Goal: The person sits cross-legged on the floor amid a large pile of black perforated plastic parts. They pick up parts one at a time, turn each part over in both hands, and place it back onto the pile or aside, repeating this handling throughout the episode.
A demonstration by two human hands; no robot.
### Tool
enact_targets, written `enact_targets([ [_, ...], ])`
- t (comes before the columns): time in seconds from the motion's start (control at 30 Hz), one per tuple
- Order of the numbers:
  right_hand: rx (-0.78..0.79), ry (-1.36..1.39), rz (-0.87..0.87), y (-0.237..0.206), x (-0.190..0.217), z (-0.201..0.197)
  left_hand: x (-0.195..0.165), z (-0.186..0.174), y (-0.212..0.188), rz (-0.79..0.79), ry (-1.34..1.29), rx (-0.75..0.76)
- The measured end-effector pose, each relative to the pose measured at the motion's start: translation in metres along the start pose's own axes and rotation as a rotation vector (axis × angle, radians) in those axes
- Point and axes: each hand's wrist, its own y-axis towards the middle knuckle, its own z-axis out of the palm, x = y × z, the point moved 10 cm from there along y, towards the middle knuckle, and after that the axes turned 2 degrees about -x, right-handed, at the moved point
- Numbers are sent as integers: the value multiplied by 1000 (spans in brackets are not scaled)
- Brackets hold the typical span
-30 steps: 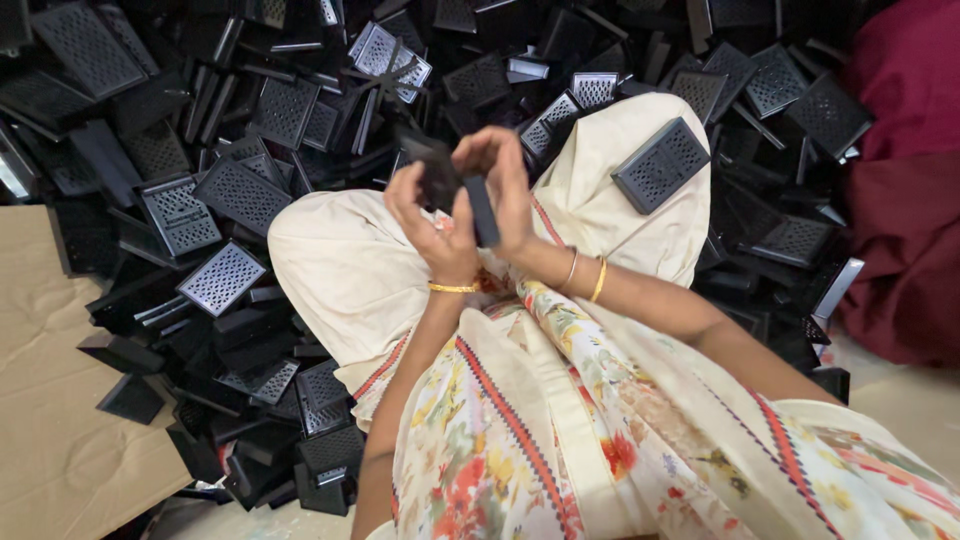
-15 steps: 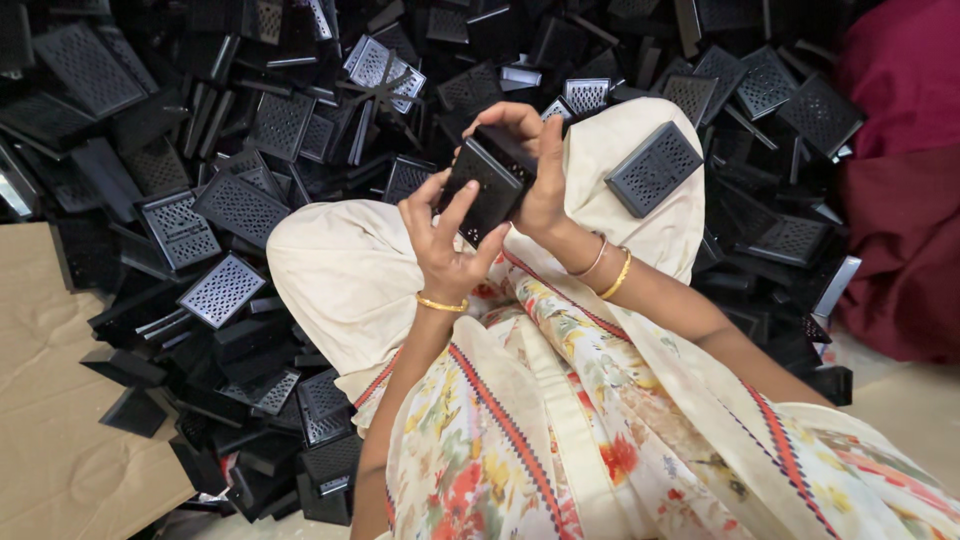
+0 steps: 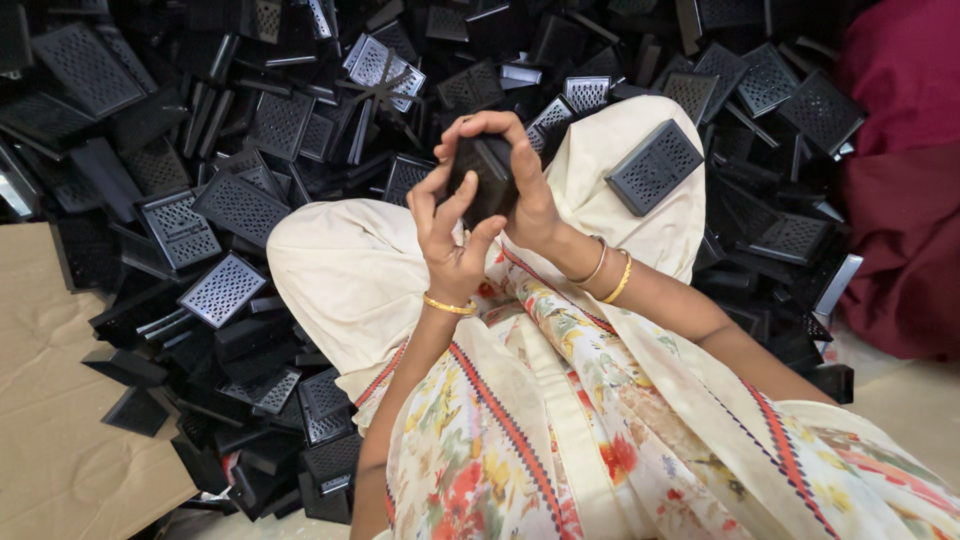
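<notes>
Grip: left hand and right hand both closed on one small black casing, upper centre of frame, above the lap. Fingers hide most of it; its face cannot be made out. Second perforated casing rests on the cream cloth, right of centre. Pile of black casings is cut off at top and left.

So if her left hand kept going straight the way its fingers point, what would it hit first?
The left hand points up and away, already touching the black part both hands hold. Beyond that, probably the pile of black perforated parts, though depth is unclear.

black part turned, now end-on | right hand curled over its top
</notes>
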Motion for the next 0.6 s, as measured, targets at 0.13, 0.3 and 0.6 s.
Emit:
enact_targets([
  [0.13,-41,28,53,-3,-6,-9,7,1,7,-88,-61,72],
  [0.3,-76,47,50,-3,-6,-15,7,-2,22,-122,-126,204],
  [0.6,-18,-47,-9,-4,3,-7,-11,-7,33,-132,-135,245],
])
